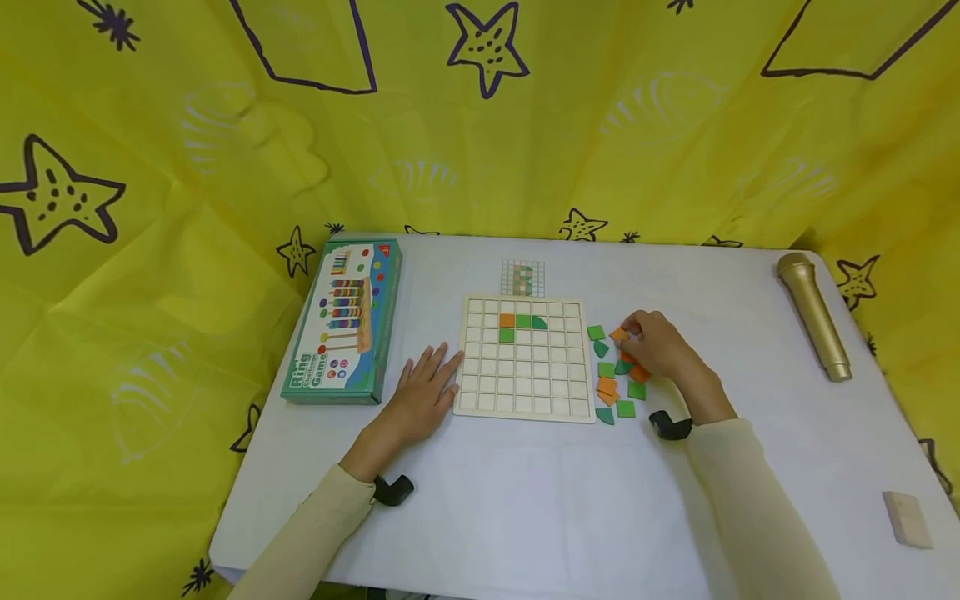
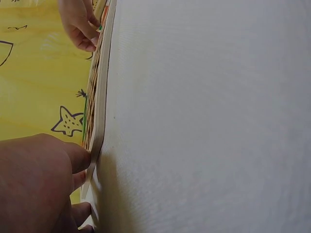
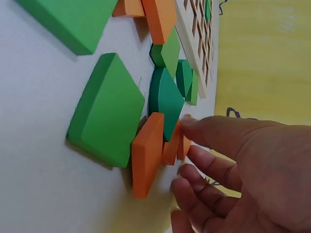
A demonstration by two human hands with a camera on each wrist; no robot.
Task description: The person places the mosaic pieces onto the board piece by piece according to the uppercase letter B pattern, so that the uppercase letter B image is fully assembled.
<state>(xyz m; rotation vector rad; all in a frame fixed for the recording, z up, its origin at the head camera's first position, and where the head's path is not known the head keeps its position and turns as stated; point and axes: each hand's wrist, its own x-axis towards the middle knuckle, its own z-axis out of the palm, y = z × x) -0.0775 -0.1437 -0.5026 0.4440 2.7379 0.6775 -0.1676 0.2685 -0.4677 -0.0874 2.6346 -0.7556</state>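
My left hand (image 1: pixel 426 398) lies spread on the table, its fingertips touching the left edge of a wooden grid board (image 1: pixel 525 375). An orange square tile (image 1: pixel 507 320), two green square tiles (image 1: pixel 523 321) and a dark green quarter-round tile (image 1: pixel 539 322) sit in upper cells of the board. To the board's right my right hand (image 1: pixel 660 343) pinches an orange tile (image 1: pixel 618 334) between thumb and forefinger, at the upper edge of loose tiles. In the right wrist view, that orange tile (image 3: pixel 183 145) is partly hidden behind others; a green tile (image 3: pixel 108 114) lies nearer the camera.
A small printed pattern card (image 1: pixel 522 277) lies behind the board. On the left is a boxed ring game (image 1: pixel 341 321). A gold microphone (image 1: pixel 814 317) lies at the far right, with a wooden block (image 1: pixel 907 519) near the right edge. A yellow curtain hangs behind the table.
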